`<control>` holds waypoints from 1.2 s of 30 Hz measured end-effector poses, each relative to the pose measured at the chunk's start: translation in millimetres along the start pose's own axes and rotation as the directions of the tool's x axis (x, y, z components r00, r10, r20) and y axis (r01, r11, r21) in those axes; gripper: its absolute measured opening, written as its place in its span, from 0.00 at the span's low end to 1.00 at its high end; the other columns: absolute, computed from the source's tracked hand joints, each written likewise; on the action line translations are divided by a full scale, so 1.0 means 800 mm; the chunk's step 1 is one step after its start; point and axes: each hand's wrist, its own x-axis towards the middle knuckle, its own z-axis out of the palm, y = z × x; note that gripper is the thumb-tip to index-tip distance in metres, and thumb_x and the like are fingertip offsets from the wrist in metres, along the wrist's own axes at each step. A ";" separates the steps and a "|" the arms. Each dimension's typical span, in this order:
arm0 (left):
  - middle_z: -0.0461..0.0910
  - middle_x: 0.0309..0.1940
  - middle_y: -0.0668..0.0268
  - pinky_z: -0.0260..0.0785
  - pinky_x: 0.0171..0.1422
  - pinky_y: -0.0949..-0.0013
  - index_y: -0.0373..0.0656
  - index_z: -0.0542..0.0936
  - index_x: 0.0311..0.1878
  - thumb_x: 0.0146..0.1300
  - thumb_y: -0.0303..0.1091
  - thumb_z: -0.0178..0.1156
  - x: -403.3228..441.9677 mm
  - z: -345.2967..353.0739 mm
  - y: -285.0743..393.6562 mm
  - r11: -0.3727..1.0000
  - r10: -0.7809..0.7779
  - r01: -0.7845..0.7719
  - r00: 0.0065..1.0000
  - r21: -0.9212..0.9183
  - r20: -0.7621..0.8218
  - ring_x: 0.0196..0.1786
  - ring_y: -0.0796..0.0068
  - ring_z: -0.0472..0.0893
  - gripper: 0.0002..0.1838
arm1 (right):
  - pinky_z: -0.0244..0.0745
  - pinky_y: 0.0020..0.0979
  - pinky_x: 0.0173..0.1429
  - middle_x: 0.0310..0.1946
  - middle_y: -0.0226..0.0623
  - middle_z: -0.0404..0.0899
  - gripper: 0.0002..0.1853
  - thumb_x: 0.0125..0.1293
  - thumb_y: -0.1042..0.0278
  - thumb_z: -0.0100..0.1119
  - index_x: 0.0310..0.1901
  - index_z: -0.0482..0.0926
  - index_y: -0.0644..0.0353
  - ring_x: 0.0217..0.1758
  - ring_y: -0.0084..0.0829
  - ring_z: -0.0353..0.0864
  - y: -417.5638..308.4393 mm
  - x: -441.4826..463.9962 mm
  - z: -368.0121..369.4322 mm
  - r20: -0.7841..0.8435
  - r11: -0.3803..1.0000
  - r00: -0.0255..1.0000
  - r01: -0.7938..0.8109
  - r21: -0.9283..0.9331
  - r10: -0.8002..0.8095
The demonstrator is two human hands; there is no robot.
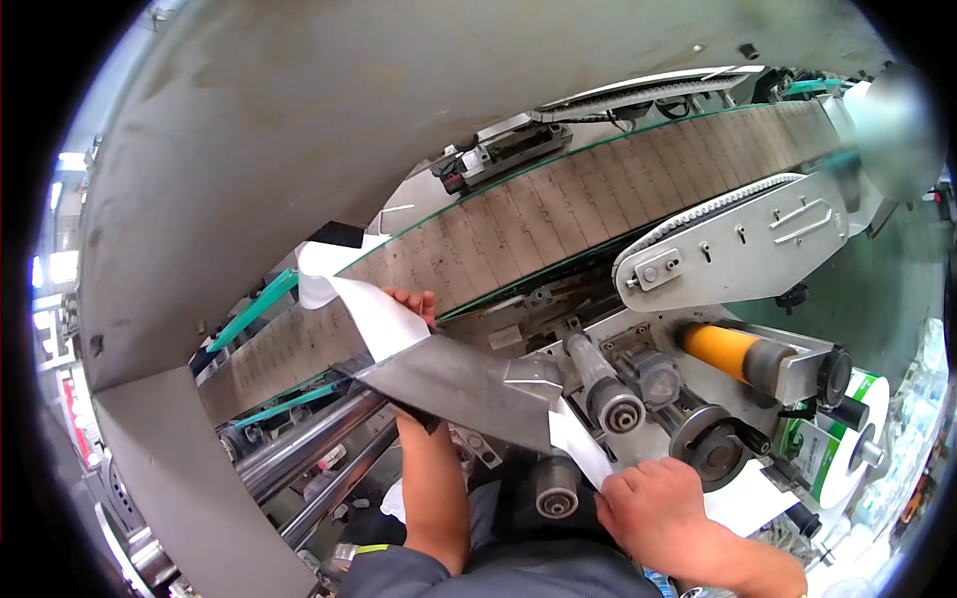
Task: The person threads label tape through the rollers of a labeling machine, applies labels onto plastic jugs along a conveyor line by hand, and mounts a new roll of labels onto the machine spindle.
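A white web of film or paper (377, 314) curls over the conveyor's edge and passes down to a dark metal plate (459, 384). Behind the plate's upper edge my left hand (413, 303) shows only its fingers, next to the white web; the plate hides the rest of it, and whether it grips anything is unclear. White web emerges again below the plate (580, 445). My right hand (653, 503) is closed on its lower edge, just right of a small roller (556, 484).
A slatted conveyor (558, 214) runs diagonally behind the plate. Rollers (605, 389), an orange roller (720, 349) and a label roll (847, 439) are at right. Steel bars (309, 444) lie at left. A large grey panel (259, 130) overhangs the upper left.
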 end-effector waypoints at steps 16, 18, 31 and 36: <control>0.86 0.42 0.63 0.65 0.63 0.71 0.33 0.87 0.50 0.85 0.63 0.31 -0.033 0.094 0.044 0.690 0.042 0.095 0.985 0.718 -0.170 0.52 0.76 0.78 0.43 | 0.64 0.49 0.78 0.78 0.45 0.63 0.43 0.57 0.76 0.67 0.77 0.68 0.42 0.80 0.48 0.64 -0.010 0.337 -0.081 0.050 0.598 0.661 0.706 -0.380 -0.749; 0.86 0.42 0.62 0.64 0.63 0.72 0.34 0.87 0.47 0.85 0.63 0.31 -0.031 0.092 0.053 0.644 -0.004 0.092 0.993 0.759 -0.117 0.52 0.77 0.78 0.43 | 0.60 0.49 0.80 0.80 0.42 0.61 0.35 0.60 0.73 0.67 0.71 0.76 0.39 0.84 0.45 0.57 -0.019 0.365 -0.065 0.080 0.541 0.621 0.731 -0.416 -0.779; 0.88 0.34 0.60 0.72 0.49 0.72 0.30 0.87 0.36 0.85 0.53 0.40 -0.024 0.075 0.049 0.700 -0.031 -0.002 0.999 0.714 0.033 0.39 0.77 0.82 0.37 | 0.67 0.35 0.66 0.34 0.27 0.88 0.12 0.59 0.52 0.73 0.34 0.91 0.51 0.55 0.34 0.79 0.020 0.285 -0.123 0.252 0.678 0.936 0.350 -0.646 -0.244; 0.89 0.43 0.57 0.71 0.59 0.65 0.32 0.86 0.46 0.86 0.55 0.34 -0.032 0.106 0.059 0.674 0.114 -0.120 0.992 0.729 0.058 0.47 0.69 0.83 0.37 | 0.74 0.39 0.61 0.31 0.31 0.87 0.13 0.60 0.53 0.72 0.28 0.88 0.53 0.49 0.36 0.84 0.050 0.264 -0.117 0.151 0.704 0.903 0.411 -0.579 -0.403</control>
